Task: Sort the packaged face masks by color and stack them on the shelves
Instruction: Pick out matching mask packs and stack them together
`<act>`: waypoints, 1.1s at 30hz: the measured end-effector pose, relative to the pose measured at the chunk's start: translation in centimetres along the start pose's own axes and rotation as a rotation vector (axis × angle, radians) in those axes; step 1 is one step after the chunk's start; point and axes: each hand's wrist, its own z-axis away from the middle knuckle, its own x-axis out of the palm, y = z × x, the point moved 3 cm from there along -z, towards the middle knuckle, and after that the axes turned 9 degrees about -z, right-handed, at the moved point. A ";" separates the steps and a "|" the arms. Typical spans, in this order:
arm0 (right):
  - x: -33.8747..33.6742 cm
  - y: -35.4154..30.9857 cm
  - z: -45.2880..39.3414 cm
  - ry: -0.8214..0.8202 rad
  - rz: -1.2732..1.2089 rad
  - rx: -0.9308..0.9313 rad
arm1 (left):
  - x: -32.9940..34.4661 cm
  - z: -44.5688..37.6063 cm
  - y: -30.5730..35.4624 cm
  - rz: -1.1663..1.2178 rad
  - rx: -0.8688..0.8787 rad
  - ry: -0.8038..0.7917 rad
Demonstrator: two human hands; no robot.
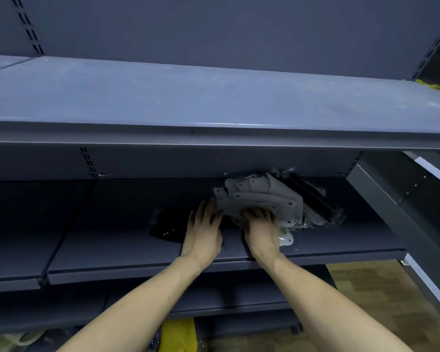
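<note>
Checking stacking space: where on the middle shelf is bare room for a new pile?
Bare: the dark middle shelf left of the black packaged mask. Crowded: right, where both hands meet the white mask heap and black packets.

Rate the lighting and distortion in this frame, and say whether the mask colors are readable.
Head view: the upper shelf is evenly lit, but the lower shelf sits in its shadow. The black mask packets nearly vanish there; the white mask packets read clearly. Wide-angle bowing curves the shelf edges. Small glints on the plastic wrap; both hands are reasonably sharp.
</note>
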 end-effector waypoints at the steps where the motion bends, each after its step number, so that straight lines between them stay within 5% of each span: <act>1: -0.2 -0.2 0.1 0.026 -0.022 -0.047 | 0.0 -0.2 0.2 -0.019 0.005 0.009; 6: -0.7 -1.0 0.9 0.153 -0.062 -0.276 | -0.9 -1.8 -0.3 -0.063 -0.052 0.137; 10: -2.0 -1.2 0.9 0.272 -0.068 -0.180 | -2.1 -2.1 -2.0 0.061 -0.142 0.208; 18: -0.8 -3.1 1.1 0.068 0.025 -0.394 | -3.1 -1.7 -4.1 0.067 -0.252 0.109; 22: 0.1 -5.6 0.9 -0.028 -0.054 -0.371 | -3.2 -0.9 -5.3 -0.032 -0.320 0.249; 25: 1.1 -7.9 1.0 -0.262 -0.113 -0.261 | -3.2 -0.6 -6.3 -0.080 -0.344 0.300; 27: 1.7 -8.8 1.2 -0.400 -0.131 -0.176 | -2.1 -0.5 -7.0 0.026 -0.310 0.141; 30: 1.8 -8.9 1.3 -0.393 -0.118 -0.189 | 0.5 0.3 -7.7 0.219 -0.238 -0.181; 33: 1.8 -7.5 1.5 -0.376 -0.174 -0.202 | 1.1 1.1 -7.8 0.081 -0.181 -0.245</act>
